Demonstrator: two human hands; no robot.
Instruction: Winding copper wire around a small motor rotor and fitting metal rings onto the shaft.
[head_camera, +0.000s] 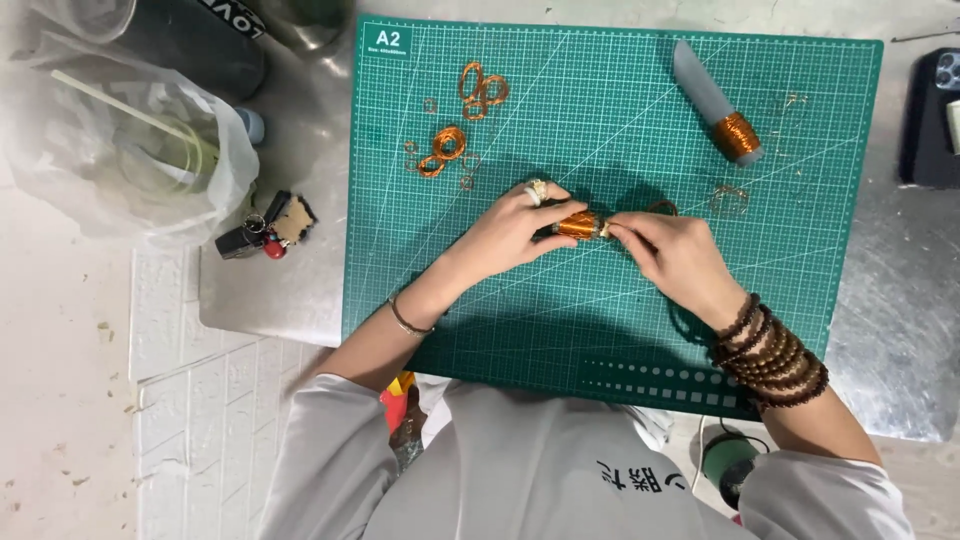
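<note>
Hands meet at the middle of a green cutting mat (620, 330) on a metal tabletop (890, 330), seen from a head-worn camera. The left hand (510, 232), a ring on one finger, is closed around one end of a small copper wire coil (577, 224), while the right hand (672, 252) pinches the other end with thumb and fingertips; most of the coil is hidden under the fingers, and only a short orange stretch shows between them. A thin bracelet (405, 320) circles the left wrist, and stacked dark bead bracelets (770, 355) cover the right. Loose copper wire loops (450, 145) lie on the mat's upper left, well apart from the hands, and fainter loops near the right hand are hard to make out. A grey rod wound with copper wire (722, 105) rests at the upper right of the mat. A clear plastic bag (120, 150) at the upper left holds a cup and straw, blurred by the plastic. A key ring with a lighter (262, 232) lies beside the mat. A dark phone (930, 115) is cut off at the right edge, and a green spool (730, 462) shows partly below the tabletop.
</note>
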